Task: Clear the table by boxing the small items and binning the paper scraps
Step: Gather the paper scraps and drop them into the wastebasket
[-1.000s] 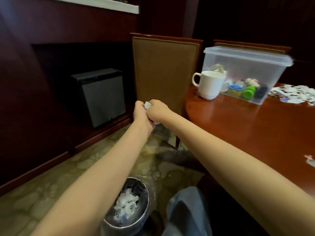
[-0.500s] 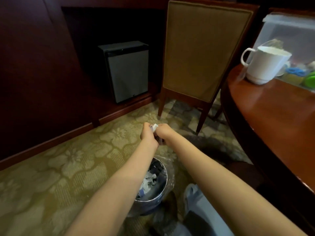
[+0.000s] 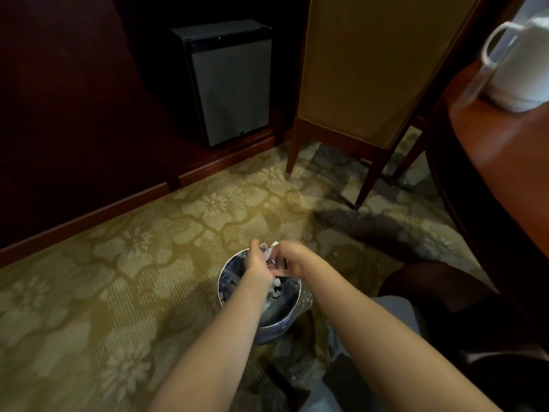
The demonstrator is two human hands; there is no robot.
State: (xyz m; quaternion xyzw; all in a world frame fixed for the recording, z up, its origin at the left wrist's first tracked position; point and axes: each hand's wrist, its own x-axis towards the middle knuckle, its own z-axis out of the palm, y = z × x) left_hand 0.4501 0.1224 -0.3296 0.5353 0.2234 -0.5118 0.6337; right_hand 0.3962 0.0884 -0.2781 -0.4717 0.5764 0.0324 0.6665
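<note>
Both my hands are cupped together over a round metal bin (image 3: 292, 318) on the carpet. Between them they hold a bunch of white and purple paper scraps (image 3: 271, 257). My left hand (image 3: 257, 260) grips the bunch from the left and my right hand (image 3: 292, 260) grips it from the right. Inside the bin, more paper scraps (image 3: 274, 289) show beneath my wrists. My left forearm covers much of the bin's mouth. The box of small items is out of view.
A white mug (image 3: 520, 63) stands on the round wooden table (image 3: 505, 162) at the right. An upholstered chair (image 3: 371, 72) is tucked beside the table. A grey mini fridge (image 3: 228, 81) sits in the dark wall unit. Patterned carpet (image 3: 118, 278) spreads to the left.
My view has tilted down and my joined hands have lowered with the scraps from in front of the chair to just above the bin. The plastic box has left the frame.
</note>
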